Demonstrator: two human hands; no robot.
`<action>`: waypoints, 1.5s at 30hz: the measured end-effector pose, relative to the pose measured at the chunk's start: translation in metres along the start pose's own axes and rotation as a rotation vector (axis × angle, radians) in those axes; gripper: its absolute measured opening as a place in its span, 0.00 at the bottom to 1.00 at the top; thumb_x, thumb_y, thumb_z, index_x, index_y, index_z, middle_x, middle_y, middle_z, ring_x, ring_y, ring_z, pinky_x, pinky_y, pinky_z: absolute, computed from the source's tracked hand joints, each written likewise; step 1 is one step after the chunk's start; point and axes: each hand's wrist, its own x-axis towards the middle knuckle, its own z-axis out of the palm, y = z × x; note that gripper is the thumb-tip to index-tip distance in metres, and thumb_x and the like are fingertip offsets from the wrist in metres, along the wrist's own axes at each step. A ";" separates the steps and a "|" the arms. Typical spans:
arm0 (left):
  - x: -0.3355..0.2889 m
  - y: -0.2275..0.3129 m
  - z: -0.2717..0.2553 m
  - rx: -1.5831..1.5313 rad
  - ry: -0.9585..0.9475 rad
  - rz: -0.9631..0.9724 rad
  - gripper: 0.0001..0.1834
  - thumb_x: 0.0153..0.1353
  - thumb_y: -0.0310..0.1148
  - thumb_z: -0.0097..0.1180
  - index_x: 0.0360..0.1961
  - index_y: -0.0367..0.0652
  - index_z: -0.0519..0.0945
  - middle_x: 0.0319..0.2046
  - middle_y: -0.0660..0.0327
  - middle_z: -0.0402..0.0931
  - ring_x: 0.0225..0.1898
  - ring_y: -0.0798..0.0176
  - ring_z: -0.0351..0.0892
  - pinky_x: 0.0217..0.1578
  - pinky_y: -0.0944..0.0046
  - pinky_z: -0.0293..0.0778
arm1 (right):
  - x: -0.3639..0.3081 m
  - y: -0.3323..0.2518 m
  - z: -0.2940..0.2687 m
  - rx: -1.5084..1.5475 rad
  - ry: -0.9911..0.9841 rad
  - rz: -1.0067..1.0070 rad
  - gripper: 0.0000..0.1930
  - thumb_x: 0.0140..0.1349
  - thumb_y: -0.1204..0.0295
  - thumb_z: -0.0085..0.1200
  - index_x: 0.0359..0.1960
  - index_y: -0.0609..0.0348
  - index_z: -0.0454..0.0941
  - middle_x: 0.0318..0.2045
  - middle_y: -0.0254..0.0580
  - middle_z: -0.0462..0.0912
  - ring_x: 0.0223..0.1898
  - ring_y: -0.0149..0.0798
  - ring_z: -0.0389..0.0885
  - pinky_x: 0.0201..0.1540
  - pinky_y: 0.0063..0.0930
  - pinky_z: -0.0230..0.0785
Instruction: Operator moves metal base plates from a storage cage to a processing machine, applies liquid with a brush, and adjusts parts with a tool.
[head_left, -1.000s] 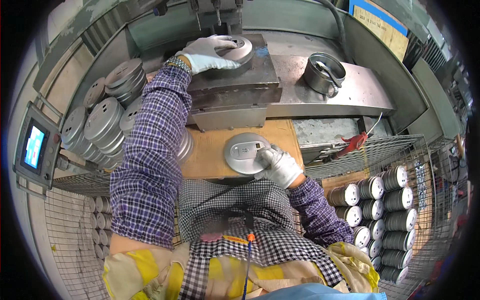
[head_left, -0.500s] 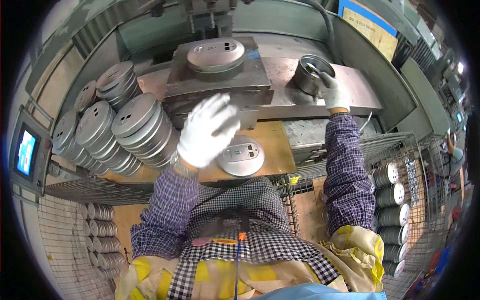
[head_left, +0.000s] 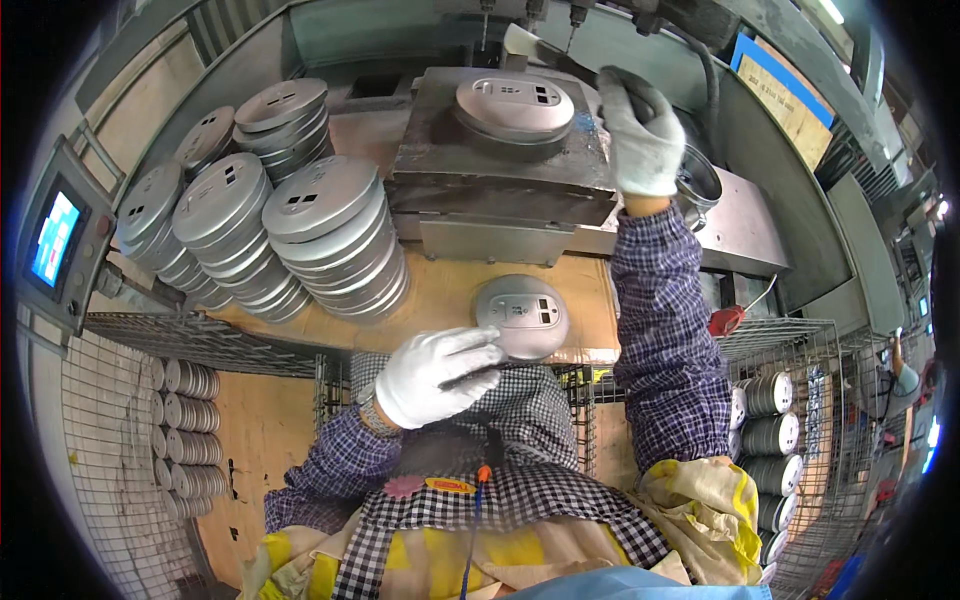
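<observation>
My right hand (head_left: 642, 138), in a white glove with dark-stained fingertips, is closed round the handle of a brush (head_left: 550, 52). The brush's pale tip points left, close to the drill bits (head_left: 484, 30) under the machine head. Below it, a round silver metal cover (head_left: 515, 108) with small cut-outs sits on the steel fixture block (head_left: 500, 165). My left hand (head_left: 440, 375), also gloved in white, has its fingers stretched out and holds nothing. Its fingertips are at the left edge of a second metal cover (head_left: 522, 315) lying on the wooden board; whether they touch cannot be told.
Several stacks of metal covers (head_left: 325, 205) stand on the board (head_left: 440, 285) at the left. A metal pot (head_left: 700, 185) is behind my right wrist. A control screen (head_left: 55, 240) is at far left. Wire cages (head_left: 120, 440) with more covers flank me.
My right hand has lifted away from the pot and moved up and left with the brush, toward the drill bits. My left hand has dropped nearer my body, beside the cover on the board.
</observation>
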 end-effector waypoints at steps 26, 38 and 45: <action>0.082 -0.006 -0.170 1.212 -0.348 -0.770 0.52 0.41 0.76 0.53 0.55 0.40 0.75 0.58 0.49 0.69 0.61 0.50 0.66 0.59 0.50 0.59 | -0.147 0.018 -0.172 -0.076 0.359 0.202 0.13 0.66 0.68 0.56 0.47 0.62 0.80 0.31 0.30 0.81 0.24 0.19 0.70 0.27 0.11 0.63; 0.043 -0.034 -0.203 1.047 -0.235 -0.333 0.27 0.39 0.51 0.70 0.41 0.52 0.82 0.56 0.54 0.72 0.56 0.47 0.70 0.55 0.50 0.66 | -0.150 0.021 -0.182 -0.141 0.408 0.216 0.13 0.64 0.68 0.57 0.46 0.61 0.81 0.29 0.30 0.79 0.24 0.21 0.70 0.27 0.13 0.62; 0.057 -0.036 -0.187 0.840 -0.249 -0.398 0.23 0.37 0.40 0.72 0.38 0.48 0.82 0.55 0.57 0.73 0.54 0.50 0.73 0.54 0.53 0.67 | -0.080 0.071 -0.209 -0.265 0.399 -0.071 0.12 0.61 0.72 0.61 0.44 0.64 0.81 0.36 0.38 0.83 0.34 0.29 0.79 0.38 0.22 0.71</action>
